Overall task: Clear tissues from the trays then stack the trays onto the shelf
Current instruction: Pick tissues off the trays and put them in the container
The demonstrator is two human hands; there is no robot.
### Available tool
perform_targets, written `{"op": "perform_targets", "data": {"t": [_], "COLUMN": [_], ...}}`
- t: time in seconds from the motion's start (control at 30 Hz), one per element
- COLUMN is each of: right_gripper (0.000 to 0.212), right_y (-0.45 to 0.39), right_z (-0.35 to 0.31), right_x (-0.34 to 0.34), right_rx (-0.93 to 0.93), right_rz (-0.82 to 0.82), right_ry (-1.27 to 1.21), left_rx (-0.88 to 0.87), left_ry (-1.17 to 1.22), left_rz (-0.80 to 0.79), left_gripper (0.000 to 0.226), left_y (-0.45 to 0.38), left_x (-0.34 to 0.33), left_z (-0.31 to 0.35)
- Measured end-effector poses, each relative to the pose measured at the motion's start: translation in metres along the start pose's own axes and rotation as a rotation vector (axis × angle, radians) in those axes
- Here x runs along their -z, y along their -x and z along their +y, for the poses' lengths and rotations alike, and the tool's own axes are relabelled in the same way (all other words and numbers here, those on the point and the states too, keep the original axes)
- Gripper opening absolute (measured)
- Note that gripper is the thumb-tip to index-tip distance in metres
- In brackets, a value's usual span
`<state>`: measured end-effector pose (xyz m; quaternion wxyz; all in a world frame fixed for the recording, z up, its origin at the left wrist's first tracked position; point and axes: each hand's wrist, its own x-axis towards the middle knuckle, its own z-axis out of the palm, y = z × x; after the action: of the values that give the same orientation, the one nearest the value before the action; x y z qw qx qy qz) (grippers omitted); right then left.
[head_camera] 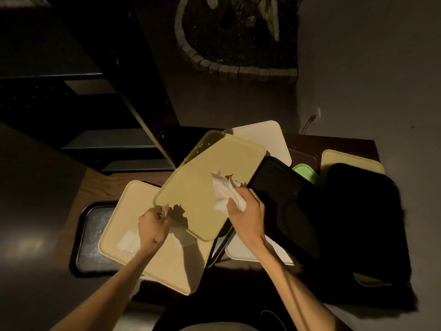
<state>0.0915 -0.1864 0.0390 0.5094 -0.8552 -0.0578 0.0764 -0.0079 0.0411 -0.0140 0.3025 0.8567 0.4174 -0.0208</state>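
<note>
A: Tissue (pixel 226 194) being lifted off the yellow tray (pixel 205 185), bunched up tight in the grip of the right hand (pixel 245 211).

B: And the left hand (pixel 152 225)?

A: Pinching the near corner of that yellow tray, fingers closed on the rim. Maybe holding a small white scrap there too, hard to tell.

B: Tray sitting where?

A: Lying tilted on top of the pile, resting over the cream tray (pixel 155 249) and touching the black tray (pixel 279 185) beside it.

B: So, clearing step, not stacking yet?

A: Looks that way. Still one more tissue (pixel 128 243) lying on the cream tray, just beside the left wrist. Probably needing a place to drop the bunched tissue first, then picking up that other one.

B: Then trays going to the shelf (pixel 114 144)?

A: Yes, up and to the left, near the pile. Needing both hands free for that, most likely.

B: Anything hard to see?

A: Lots. Very dark all around. Black trays on the right blending together, no counting them. Green thing (pixel 303 172) mostly covered. Tabletop (pixel 100 185) nearly hidden under trays. No bin showing anywhere.
</note>
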Motion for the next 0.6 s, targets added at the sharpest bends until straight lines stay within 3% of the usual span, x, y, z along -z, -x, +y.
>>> {"op": "perform_targets", "data": {"t": [0.07, 0.2, 0.3, 0.37, 0.5, 0.6], "right_gripper": [0.025, 0.025, 0.026, 0.027, 0.027, 0.026], "right_y": [0.003, 0.012, 0.026, 0.039, 0.060, 0.068], "right_z": [-0.011, -0.027, -0.035, -0.036, -0.032, -0.034], "right_x": [-0.016, -0.049, -0.071, -0.084, -0.105, -0.119], "right_rx": [0.018, 0.040, 0.089, 0.115, 0.079, 0.080], "right_rz": [-0.070, -0.194, -0.314, -0.399, -0.500, -0.539], "right_ry": [-0.031, -0.034, -0.003, 0.033, 0.108, 0.188], "left_rx": [0.004, 0.116, 0.188, 0.226, 0.305, 0.341], "left_ry": [0.046, 0.111, 0.118, 0.104, 0.072, 0.133], "left_rz": [0.058, 0.145, 0.079, 0.015, -0.093, -0.175], "left_gripper": [0.035, 0.041, 0.029, 0.008, 0.052, 0.070], "left_y": [-0.002, 0.006, 0.011, 0.013, 0.012, 0.006], "left_x": [0.010, 0.034, 0.042, 0.044, 0.038, 0.030], "left_z": [-0.016, -0.048, -0.082, -0.103, -0.125, -0.131]}}
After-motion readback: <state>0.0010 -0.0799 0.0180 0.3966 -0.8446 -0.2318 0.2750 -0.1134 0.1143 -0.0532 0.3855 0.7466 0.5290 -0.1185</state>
